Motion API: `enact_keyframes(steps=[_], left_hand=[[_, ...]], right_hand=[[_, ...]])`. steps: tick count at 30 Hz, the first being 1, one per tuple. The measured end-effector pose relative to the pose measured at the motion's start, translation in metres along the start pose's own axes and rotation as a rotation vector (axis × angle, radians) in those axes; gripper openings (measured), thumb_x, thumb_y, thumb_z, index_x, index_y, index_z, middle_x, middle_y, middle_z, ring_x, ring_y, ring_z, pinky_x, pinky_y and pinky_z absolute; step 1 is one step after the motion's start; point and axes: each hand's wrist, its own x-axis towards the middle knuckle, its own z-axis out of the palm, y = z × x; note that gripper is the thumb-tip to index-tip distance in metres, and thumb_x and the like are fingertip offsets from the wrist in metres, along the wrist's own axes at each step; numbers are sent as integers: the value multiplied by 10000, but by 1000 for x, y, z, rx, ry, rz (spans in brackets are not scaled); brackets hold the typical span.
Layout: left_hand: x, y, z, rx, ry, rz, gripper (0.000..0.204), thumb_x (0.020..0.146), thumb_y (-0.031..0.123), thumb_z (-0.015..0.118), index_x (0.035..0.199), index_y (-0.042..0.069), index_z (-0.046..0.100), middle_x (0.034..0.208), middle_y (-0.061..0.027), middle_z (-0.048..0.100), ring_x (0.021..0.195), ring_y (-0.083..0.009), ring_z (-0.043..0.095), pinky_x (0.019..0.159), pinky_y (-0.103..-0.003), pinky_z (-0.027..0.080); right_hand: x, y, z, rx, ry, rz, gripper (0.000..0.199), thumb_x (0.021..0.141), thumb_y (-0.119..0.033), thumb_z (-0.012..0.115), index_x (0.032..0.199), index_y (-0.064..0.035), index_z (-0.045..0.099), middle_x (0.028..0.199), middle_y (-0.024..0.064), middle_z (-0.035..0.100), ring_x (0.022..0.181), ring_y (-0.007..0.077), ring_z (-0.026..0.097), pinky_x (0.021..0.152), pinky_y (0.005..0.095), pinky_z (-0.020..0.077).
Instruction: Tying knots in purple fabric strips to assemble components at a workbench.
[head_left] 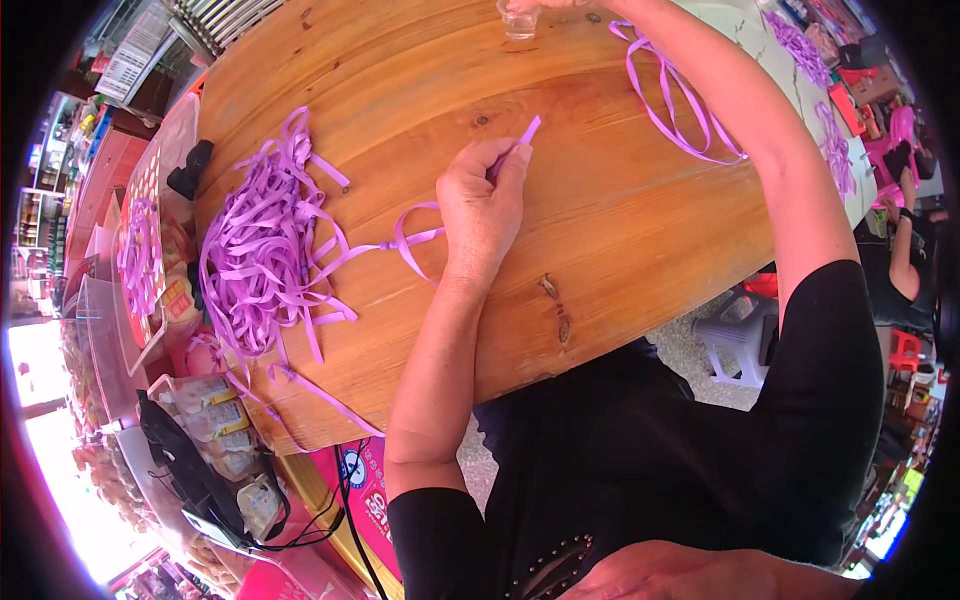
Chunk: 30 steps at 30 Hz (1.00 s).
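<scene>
Near the middle of the wooden worktop (600,240), the left hand (482,205) is closed, pinching one purple ribbon (533,128) between thumb and forefinger, a short end poking out beyond. Cut by the upper edge, the right hand (553,3) is at the rim of one small clear cup (519,25); I cannot tell whether it grips it.

To the left lies one heap of purple ribbons (262,250), too tangled to count, with strands trailing over the near edge. One looped bundle (636,75) lies partly hidden by the right forearm. Two more purple bunches lie on a white surface (858,175) at right. Around stand one grey stool (738,335) and one red stool (905,350); black cables (345,490) hang below the worktop's left side.
</scene>
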Motion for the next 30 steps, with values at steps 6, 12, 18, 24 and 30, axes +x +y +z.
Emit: enact_keyframes(steps=[6, 12, 18, 24, 30], left_hand=[[2, 7, -10, -294, 27, -191, 150, 864, 118, 644, 900, -27, 663, 701, 47, 556, 613, -29, 436, 531, -195, 359], [1, 13, -10, -407, -30, -237, 136, 876, 104, 630, 914, -22, 664, 730, 58, 570, 639, -14, 431, 564, -171, 350], [-1, 14, -6, -446, -78, -230, 123, 872, 93, 631, 917, -14, 672, 741, 55, 580, 661, -12, 448, 591, -160, 358], [-5, 14, -5, -303, -117, -168, 89, 836, 71, 673, 882, -4, 675, 735, 53, 581, 653, -15, 449, 578, -171, 368], [-6, 11, -7, -68, -160, -55, 59, 805, 49, 701, 840, 13, 669, 716, 52, 568, 642, -21, 455, 572, -178, 379]], right_hand=[[-17, -7, -4, -27, -53, -164, 176, 715, -160, 686, 861, -61, 685, 911, 109, 647, 865, 289, 603, 797, 334, 463], [-86, -34, 60, 542, 52, -351, 186, 779, -174, 679, 877, -17, 678, 827, 93, 666, 730, 270, 588, 634, 360, 471], [-128, -49, 51, 339, 32, -225, 248, 801, -142, 656, 1036, -64, 669, 880, 27, 635, 853, 206, 568, 781, 326, 463], [-145, -52, 45, 130, 7, -250, 198, 765, -147, 668, 953, -89, 686, 862, 15, 626, 840, 188, 563, 744, 305, 447], [-155, -58, 23, 614, -312, 248, 142, 851, -147, 633, 936, -45, 682, 831, 36, 638, 781, 143, 577, 717, 264, 445]])
